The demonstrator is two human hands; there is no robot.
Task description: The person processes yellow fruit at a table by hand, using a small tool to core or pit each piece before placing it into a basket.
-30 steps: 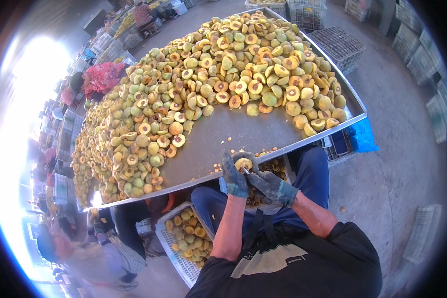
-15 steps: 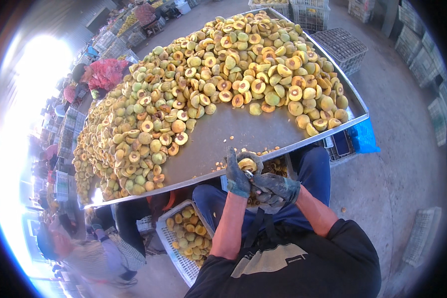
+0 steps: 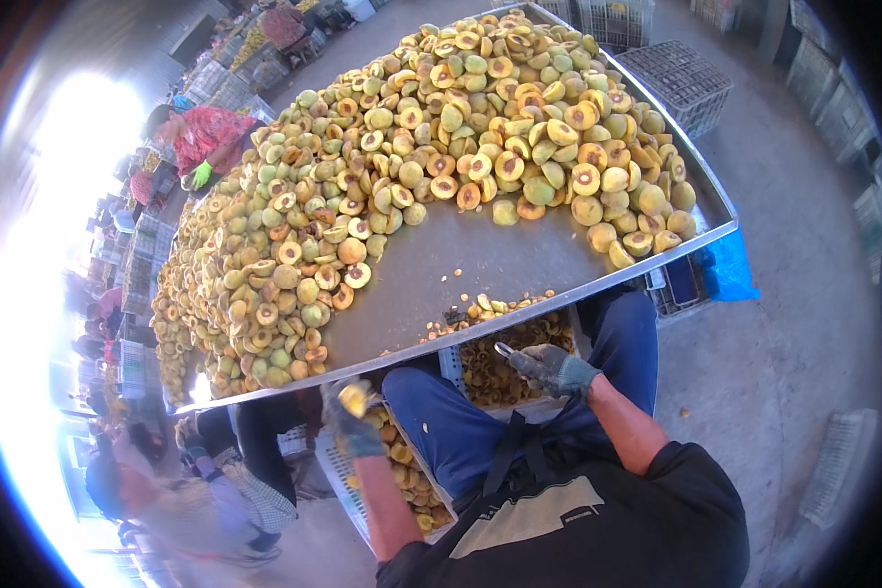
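Observation:
My gloved left hand (image 3: 355, 429), smeared by motion, has a yellow peach half (image 3: 355, 399) at its fingers above the white basket (image 3: 341, 480) beside my left leg. My right hand (image 3: 555, 369), in a dark grey glove, is closed round a small metal tool whose rounded, spoon-like tip (image 3: 503, 349) points left. Below that hand, between my knees, stands a crate of dark fruit scraps (image 3: 500, 377). Ahead lies a broad metal-topped table (image 3: 431, 265) heaped with peach halves (image 3: 461, 118), many showing brown pit hollows.
Pale kernels and bits (image 3: 485, 306) lie along the table's near raised edge. A co-worker in a checked top (image 3: 216, 510) sits close on my left; another in red (image 3: 211, 137) works at the table's far left. Plastic crates (image 3: 681, 83) and a blue bag (image 3: 730, 269) are to the right.
My hands have parted. The left one has swung left and down from the right hand, carrying the peach half to the basket. The right stays over the scrap crate with the tool.

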